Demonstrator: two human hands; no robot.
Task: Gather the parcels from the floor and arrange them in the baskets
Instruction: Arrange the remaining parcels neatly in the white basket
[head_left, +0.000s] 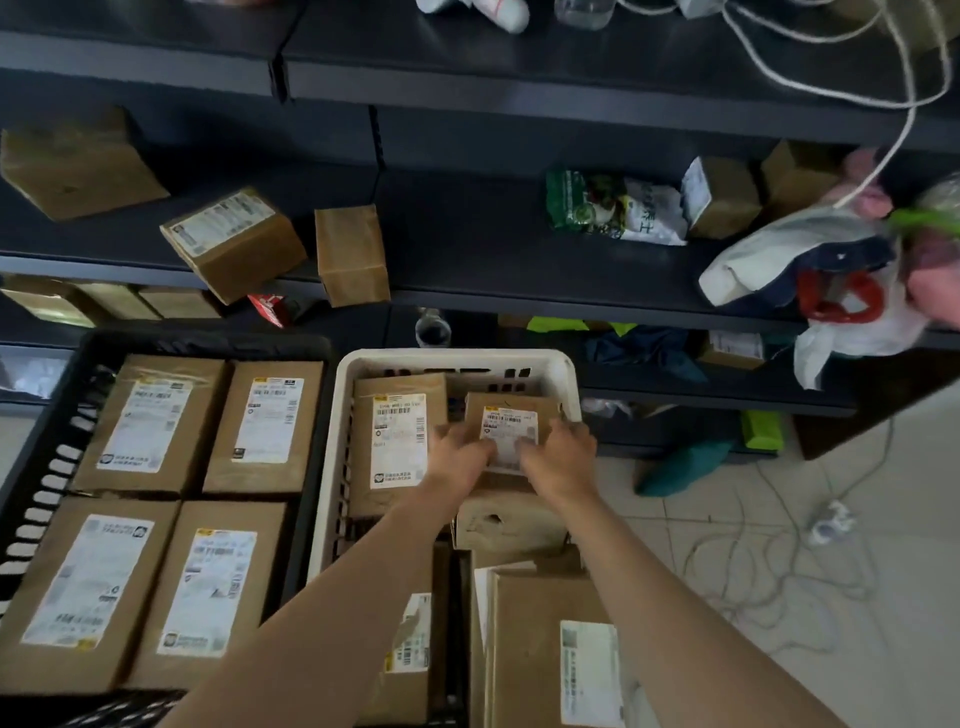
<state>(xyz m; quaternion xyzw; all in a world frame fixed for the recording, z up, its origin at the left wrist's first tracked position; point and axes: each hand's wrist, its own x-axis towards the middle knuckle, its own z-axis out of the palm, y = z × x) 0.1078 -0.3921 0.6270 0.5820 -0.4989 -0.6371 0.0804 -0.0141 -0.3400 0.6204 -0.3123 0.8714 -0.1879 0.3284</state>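
Both my hands hold a small brown parcel (511, 415) with a white label, in the far right part of the white basket (452, 359). My left hand (460, 454) grips its left side and my right hand (561, 457) its right side. Beside it in the same basket lies a taller labelled parcel (397, 441). Nearer to me, more parcels (550, 649) fill the white basket under my forearms. To the left, the black basket (57, 447) holds several labelled brown parcels (150, 426) laid flat in rows.
Dark shelving (467, 234) stands behind the baskets, with loose boxes (234, 241), a green-and-white bag (613, 208) and a heap of cloth and plastic bags (810, 270). White cords (779, 561) trail over the tiled floor at the right.
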